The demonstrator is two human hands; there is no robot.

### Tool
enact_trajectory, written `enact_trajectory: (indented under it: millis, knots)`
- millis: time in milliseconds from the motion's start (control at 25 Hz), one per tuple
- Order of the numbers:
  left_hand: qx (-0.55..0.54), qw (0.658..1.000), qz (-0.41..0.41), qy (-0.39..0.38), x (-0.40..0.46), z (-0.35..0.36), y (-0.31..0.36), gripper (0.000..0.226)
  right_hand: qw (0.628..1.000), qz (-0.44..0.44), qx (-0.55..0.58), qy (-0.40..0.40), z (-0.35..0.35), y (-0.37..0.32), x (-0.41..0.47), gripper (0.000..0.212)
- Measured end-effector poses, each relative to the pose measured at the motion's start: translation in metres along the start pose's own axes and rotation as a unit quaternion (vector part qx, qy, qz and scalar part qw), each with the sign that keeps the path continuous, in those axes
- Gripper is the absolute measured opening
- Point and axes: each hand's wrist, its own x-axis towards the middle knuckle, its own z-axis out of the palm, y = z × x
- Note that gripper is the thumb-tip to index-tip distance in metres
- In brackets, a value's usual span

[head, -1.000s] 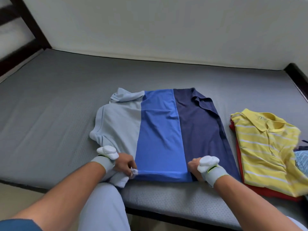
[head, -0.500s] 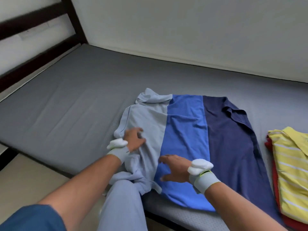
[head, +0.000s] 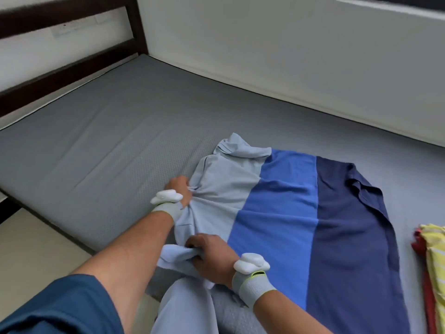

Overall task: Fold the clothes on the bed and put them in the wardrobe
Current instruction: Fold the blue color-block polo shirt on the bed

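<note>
A: Mattress (head: 101,145) is lying bare to our left; the striped shirt (head: 284,208) is sitting by its near edge.

B: We're bunching its pale side, left hand (head: 179,190) and right hand (head: 209,254) both gripping cloth.

A three-toned blue polo shirt (head: 284,213) lies spread on the grey mattress (head: 108,145), its pale-blue side bunched.

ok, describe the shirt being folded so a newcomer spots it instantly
On the grey mattress, near its front edge, lies a polo shirt with the left hand and right hand gripping its pale side. It alone has three vertical bands: light grey-blue, bright blue, navy; the pile at right is yellow-striped and red.
</note>
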Motion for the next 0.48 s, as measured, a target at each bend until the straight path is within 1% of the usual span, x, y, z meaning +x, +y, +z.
enact_trajectory:
  millis: [40, 120, 160, 200, 240, 280, 320, 360, 400, 440, 480]
  knots:
    - [0.038, 0.999, -0.001, -0.021, 0.009, -0.008, -0.01, 0.02, 1.0, -0.006, 0.014, -0.026, -0.005, -0.005, 0.001, 0.031]
    - [0.144, 0.986, 0.003, -0.08, 0.019, -0.017, -0.019, 0.031, 0.991, -0.018, -0.003, -0.132, -0.02, -0.005, 0.003, 0.031]
    - [0.19, 0.979, 0.006, -0.071, 0.024, -0.019, -0.016, 0.035, 0.987, -0.01, 0.0, -0.159, -0.031, 0.003, 0.006, 0.03]
    - [0.206, 0.978, 0.007, -0.035, 0.026, -0.021, -0.008, 0.038, 0.989, 0.005, 0.013, -0.148, -0.041, 0.015, 0.009, 0.028]
    - [0.191, 0.981, 0.027, 0.005, 0.03, -0.019, 0.004, 0.04, 0.994, 0.027, 0.028, -0.099, -0.053, 0.032, 0.013, 0.025]
    - [0.15, 0.985, 0.073, 0.032, 0.035, -0.015, 0.021, 0.041, 0.998, 0.058, 0.029, -0.021, -0.066, 0.054, 0.015, 0.025]
    - [0.09, 0.987, 0.127, 0.043, 0.04, -0.011, 0.038, 0.042, 0.994, 0.095, 0.005, 0.059, -0.08, 0.078, 0.015, 0.028]
    - [0.027, 0.984, 0.17, 0.038, 0.046, -0.008, 0.054, 0.041, 0.983, 0.13, -0.032, 0.126, -0.095, 0.104, 0.016, 0.033]
    - [-0.022, 0.98, 0.198, 0.019, 0.052, 0.001, 0.076, 0.04, 0.967, 0.167, -0.069, 0.177, -0.113, 0.134, 0.014, 0.039]
    - [-0.042, 0.974, 0.222, -0.005, 0.059, 0.009, 0.096, 0.041, 0.953, 0.198, -0.102, 0.207, -0.132, 0.163, 0.012, 0.044]
    - [-0.035, 0.969, 0.241, -0.038, 0.064, 0.015, 0.111, 0.046, 0.941, 0.233, -0.126, 0.209, -0.151, 0.188, 0.01, 0.048]
